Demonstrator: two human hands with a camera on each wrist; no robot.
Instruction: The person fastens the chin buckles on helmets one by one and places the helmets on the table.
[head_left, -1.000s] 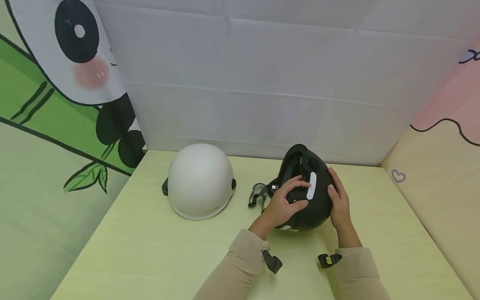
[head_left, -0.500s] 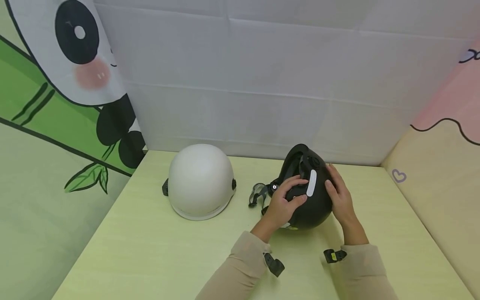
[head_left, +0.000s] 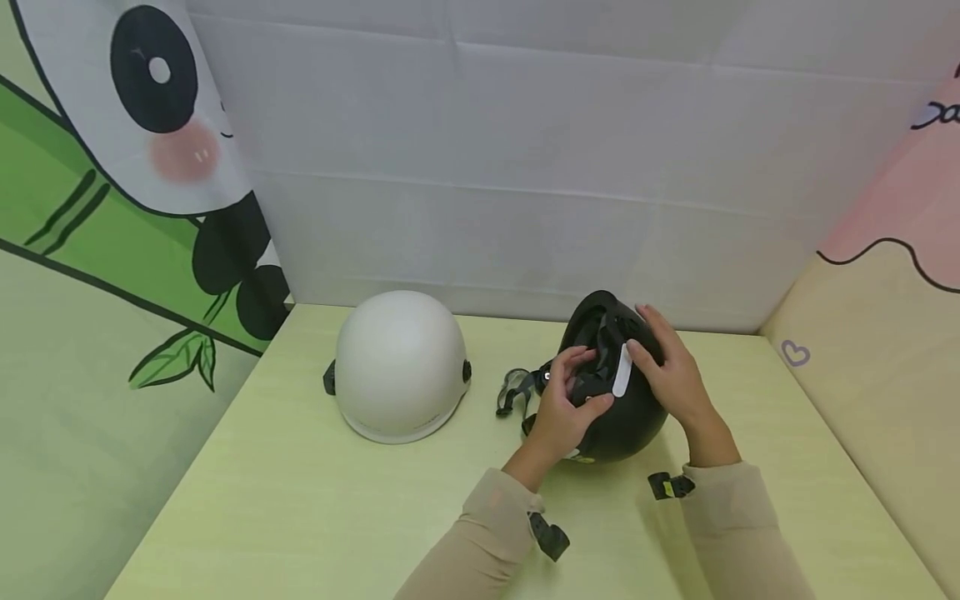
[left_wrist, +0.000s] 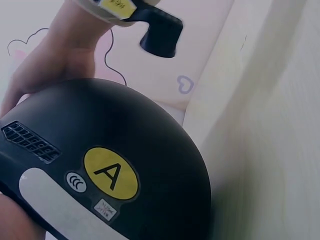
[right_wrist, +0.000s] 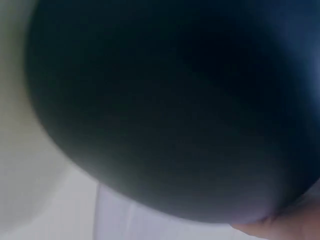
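Observation:
A black helmet [head_left: 630,433] lies tipped on its side on the table, its opening turned left and its chin strap [head_left: 517,392] trailing out. My left hand [head_left: 558,417] grips the near rim, fingers curled into the opening and thumb outside, below a white strip [head_left: 622,371]. Along the shell's right side rests my right hand [head_left: 678,379], fingers straight over the far side and thumb near the strip. The left wrist view shows a yellow "A" sticker [left_wrist: 111,172] on the shell. In the right wrist view the blurred shell [right_wrist: 150,125] fills most of the frame.
A white helmet [head_left: 401,367] sits dome up to the left of the black one. A white wall sheet [head_left: 487,167] stands behind the pale table [head_left: 300,500], with printed panels on both sides.
My right hand has slid up the black helmet's shell, its thumb now closer to the rim. My left fingers have shifted slightly left, deeper at the opening. The helmet stays nearly in place.

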